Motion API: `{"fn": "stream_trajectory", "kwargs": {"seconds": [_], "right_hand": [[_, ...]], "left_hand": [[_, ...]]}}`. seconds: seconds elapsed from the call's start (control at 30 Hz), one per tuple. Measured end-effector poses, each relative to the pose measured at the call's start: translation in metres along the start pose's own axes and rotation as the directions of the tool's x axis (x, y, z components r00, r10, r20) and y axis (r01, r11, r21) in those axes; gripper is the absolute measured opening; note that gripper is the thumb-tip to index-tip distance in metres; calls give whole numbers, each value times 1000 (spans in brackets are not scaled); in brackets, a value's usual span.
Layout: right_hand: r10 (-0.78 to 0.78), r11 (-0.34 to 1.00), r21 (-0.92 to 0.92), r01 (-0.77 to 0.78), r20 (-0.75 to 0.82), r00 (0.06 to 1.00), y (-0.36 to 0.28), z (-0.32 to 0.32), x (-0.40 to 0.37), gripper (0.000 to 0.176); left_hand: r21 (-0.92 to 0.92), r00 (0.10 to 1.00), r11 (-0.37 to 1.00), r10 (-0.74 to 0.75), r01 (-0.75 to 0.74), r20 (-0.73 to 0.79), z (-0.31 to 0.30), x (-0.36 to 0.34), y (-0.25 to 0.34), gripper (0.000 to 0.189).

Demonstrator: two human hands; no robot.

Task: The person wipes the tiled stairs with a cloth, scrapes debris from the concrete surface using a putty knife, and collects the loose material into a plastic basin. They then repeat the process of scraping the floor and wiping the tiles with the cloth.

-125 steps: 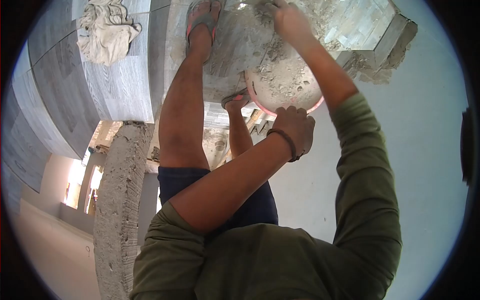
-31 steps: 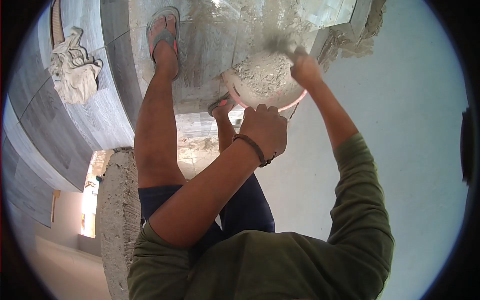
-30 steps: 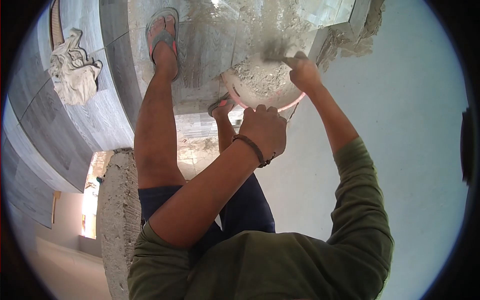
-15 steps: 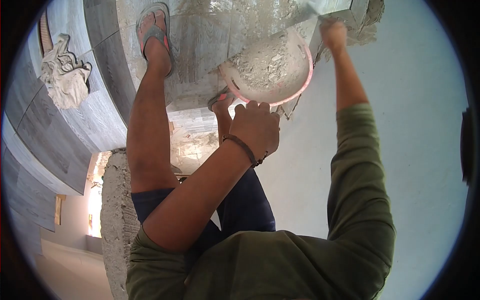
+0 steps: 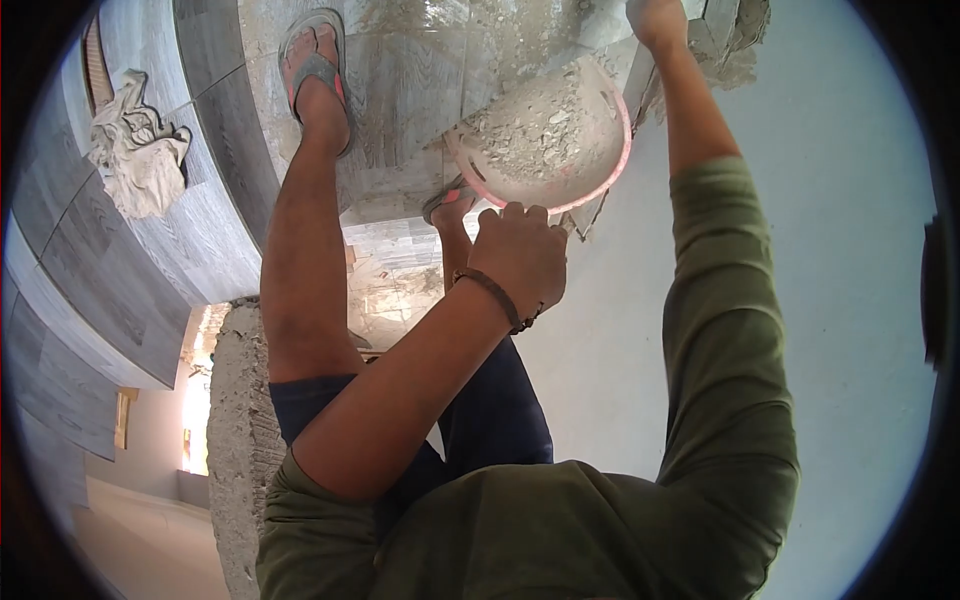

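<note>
My left hand, with a dark bracelet at the wrist, is closed at the near rim of a pink-edged tub. The tub lies tilted, its mouth facing the floor ahead, and holds grey rubble and dust. At the top edge of the head view my right hand is closed beside the foot of the wall. What it holds is cut off by the frame. Loose debris covers the floor in front of the tub's mouth.
My sandalled feet stand on grey wood-look tiles, on different levels. A crumpled cloth lies on a tiled step at left. A rough concrete edge is beside my leg. The pale wall runs along the right.
My right hand has moved up and away to the frame's top edge, taking the blurred, greyish tool out of view. My left hand stays at the tub's rim.
</note>
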State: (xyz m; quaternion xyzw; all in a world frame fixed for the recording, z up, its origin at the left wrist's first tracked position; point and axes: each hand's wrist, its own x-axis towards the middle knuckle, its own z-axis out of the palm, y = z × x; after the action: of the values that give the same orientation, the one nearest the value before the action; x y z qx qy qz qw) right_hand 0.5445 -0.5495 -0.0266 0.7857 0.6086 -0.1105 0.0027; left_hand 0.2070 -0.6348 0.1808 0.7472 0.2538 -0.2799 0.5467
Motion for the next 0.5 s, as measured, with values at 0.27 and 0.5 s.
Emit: {"fn": "stream_trajectory", "kwargs": {"seconds": [0.27,0.5], "right_hand": [[98,995,-57,-81,437,894,-91,-18,-147,56],[-296,953,89,290,62,953,-156,-27,-51,55]], "left_hand": [[52,999,999,-7,9,-33,-15,-9,1,27],[-112,1000,994,22,-22,-8,-9,-6,1,29]]}}
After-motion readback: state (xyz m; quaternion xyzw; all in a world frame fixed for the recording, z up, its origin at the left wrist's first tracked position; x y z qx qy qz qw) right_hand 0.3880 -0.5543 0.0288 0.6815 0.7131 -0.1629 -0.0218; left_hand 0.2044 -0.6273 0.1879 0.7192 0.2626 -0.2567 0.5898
